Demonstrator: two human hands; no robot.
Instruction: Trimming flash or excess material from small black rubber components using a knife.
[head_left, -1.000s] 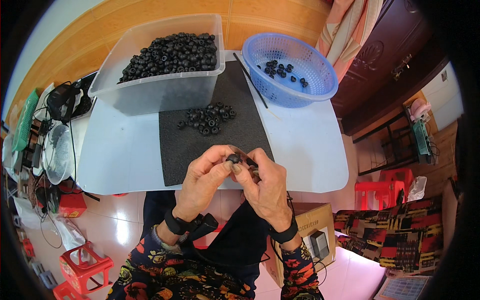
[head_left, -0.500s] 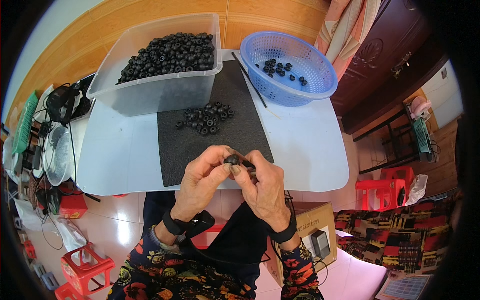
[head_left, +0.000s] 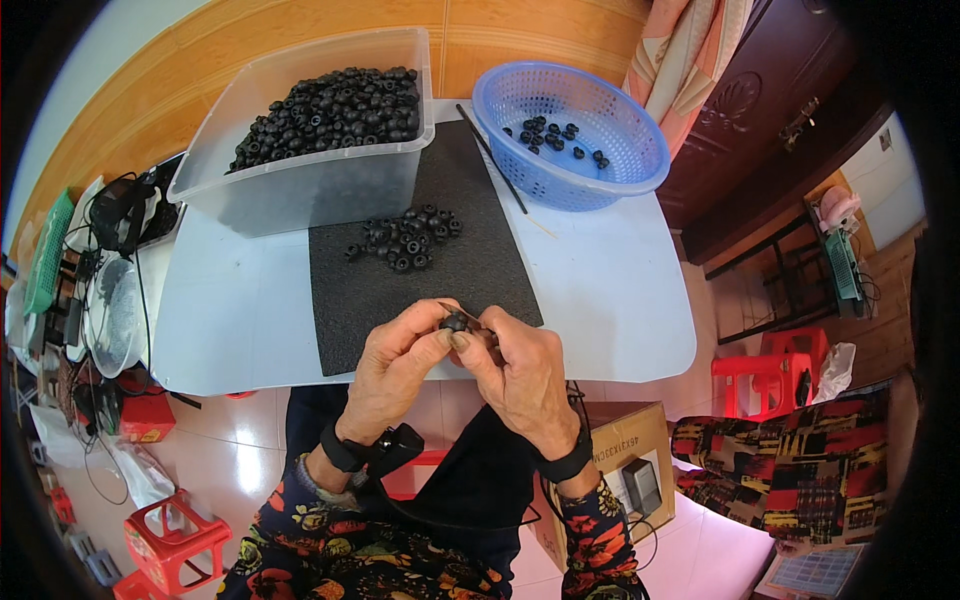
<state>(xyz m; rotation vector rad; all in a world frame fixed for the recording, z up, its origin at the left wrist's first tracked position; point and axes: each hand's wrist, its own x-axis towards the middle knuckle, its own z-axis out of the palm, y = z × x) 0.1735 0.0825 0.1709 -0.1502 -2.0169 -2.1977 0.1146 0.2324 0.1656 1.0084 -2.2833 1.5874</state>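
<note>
Black ring-shaped part (head_left: pixel 455 322) was pinched between the fingers of the left hand (head_left: pixel 395 375) and the right hand (head_left: pixel 520 375), both closed on it, above the near edge of the white worktop (head_left: pixel 610 300). A thin stick was held against it. Beyond, loose black parts (head_left: pixel 405 238) lay on a dark foam mat (head_left: pixel 400 300). Behind stood a clear plastic tub (head_left: pixel 310 190) and a blue round basket (head_left: pixel 570 135). A brown cardboard box (head_left: pixel 625 450) sat on the tiled floor.
</note>
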